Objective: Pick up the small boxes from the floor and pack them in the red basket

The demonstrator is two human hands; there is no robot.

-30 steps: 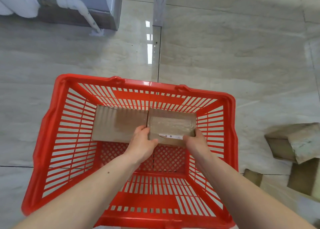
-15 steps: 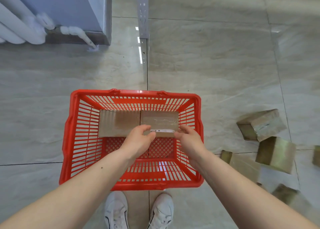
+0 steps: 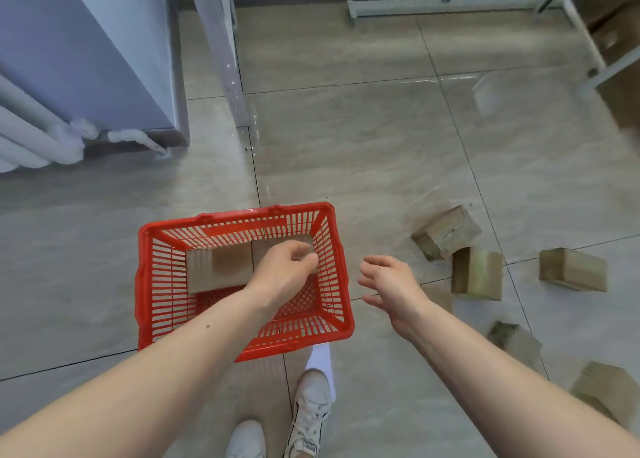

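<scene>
We see a tiled floor [image 3: 363,152] bearing a red basket [image 3: 147,284], 5 loose boxes [image 3: 446,232] to its right, and our 2 white shoes [image 3: 310,412].

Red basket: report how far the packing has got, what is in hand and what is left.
Done: two boxes lie side by side along the far wall of the red basket. In hand: nothing. The left hand hovers loosely curled over the basket; the right hand is open, outside it, on the side of the loose boxes. Left: at least five boxes on the floor.
</scene>
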